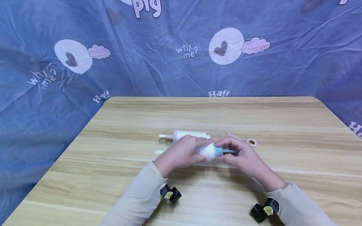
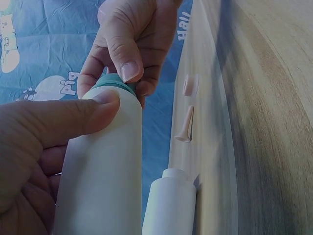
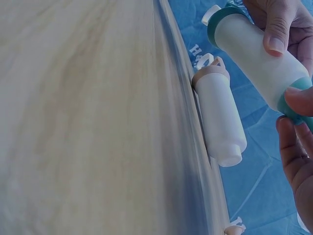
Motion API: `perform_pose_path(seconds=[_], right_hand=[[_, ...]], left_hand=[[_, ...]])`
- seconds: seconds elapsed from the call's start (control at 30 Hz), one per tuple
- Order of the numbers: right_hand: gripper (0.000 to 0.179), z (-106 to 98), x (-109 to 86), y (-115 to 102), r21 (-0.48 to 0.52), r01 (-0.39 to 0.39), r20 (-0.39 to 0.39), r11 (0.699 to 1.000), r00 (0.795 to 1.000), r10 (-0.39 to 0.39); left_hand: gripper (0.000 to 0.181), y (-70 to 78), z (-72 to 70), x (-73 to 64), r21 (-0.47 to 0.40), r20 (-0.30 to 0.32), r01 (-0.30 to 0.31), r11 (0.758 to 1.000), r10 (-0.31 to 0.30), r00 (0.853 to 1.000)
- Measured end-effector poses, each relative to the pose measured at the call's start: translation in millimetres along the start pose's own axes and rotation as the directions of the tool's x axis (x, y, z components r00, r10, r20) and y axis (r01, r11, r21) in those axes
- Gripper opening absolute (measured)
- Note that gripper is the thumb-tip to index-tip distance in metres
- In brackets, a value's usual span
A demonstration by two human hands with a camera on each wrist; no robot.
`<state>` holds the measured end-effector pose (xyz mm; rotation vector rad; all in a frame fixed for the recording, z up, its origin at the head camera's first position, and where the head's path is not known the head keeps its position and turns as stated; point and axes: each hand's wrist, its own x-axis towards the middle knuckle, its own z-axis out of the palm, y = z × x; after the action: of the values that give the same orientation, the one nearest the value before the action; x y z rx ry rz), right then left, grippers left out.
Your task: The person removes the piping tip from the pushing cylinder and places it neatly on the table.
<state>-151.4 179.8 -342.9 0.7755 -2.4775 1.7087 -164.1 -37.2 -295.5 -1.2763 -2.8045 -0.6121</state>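
My left hand (image 1: pixel 181 153) grips the body of a white bottle (image 1: pixel 208 151), its thumb lying along the side near one end. At that end, my right hand (image 1: pixel 241 154) pinches a teal cap (image 2: pixel 116 79) between thumb and fingers. A thin blue stem (image 1: pixel 229 151) runs from the cap under the right palm. The right wrist view shows a second teal collar (image 3: pixel 215 29) with a white tip at the bottle's other end. Just behind the hands lies a similar white bottle (image 1: pixel 192 134) with a pinkish collar (image 3: pixel 211 73).
Right of the lying bottle, a small pink flared tube (image 2: pixel 186 125) and a pink ring (image 1: pixel 248 142) rest on the wooden table (image 1: pixel 215 113). A blue printed cloth (image 1: pixel 169 62) hangs behind the table. Small black cameras (image 1: pixel 170 193) sit on both wrists.
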Motion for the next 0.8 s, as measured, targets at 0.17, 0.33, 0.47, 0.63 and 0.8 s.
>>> perform_pose_path(seconds=[0.17, 0.33, 0.47, 0.63, 0.8], right_hand=[[0.027, -0.9, -0.3, 1.6, 0.028, 0.036, 0.005, 0.999, 0.999, -0.036], [0.017, -1.6, -0.5, 3.4, 0.048, 0.047, 0.005, 0.998, 0.999, -0.047], [0.018, -1.4, -0.7, 2.5, 0.025, 0.005, -0.012, 1.0, 1.0, -0.004], [0.036, -1.6, -0.4, 0.3, 0.031, -0.077, -0.015, 0.997, 0.997, 0.077], [0.042, -1.6, 0.2, 1.0, 0.037, -0.068, -0.014, 0.997, 0.998, 0.068]], left_hand=[[0.056, 0.0, -0.6, 0.0, 0.013, -0.005, -0.012, 1.0, 0.012, 1.0], [0.055, 0.8, -1.1, -0.5, 0.012, 0.001, -0.007, 1.0, 0.007, 1.0], [0.054, 1.8, -0.9, -0.3, 0.006, 0.009, 0.003, 1.0, -0.003, 1.0], [0.055, 2.2, -0.4, -0.6, 0.004, 0.009, 0.012, 1.0, -0.012, 1.0], [0.056, 2.5, -0.7, -0.8, 0.011, 0.016, 0.021, 1.0, -0.021, 1.0]])
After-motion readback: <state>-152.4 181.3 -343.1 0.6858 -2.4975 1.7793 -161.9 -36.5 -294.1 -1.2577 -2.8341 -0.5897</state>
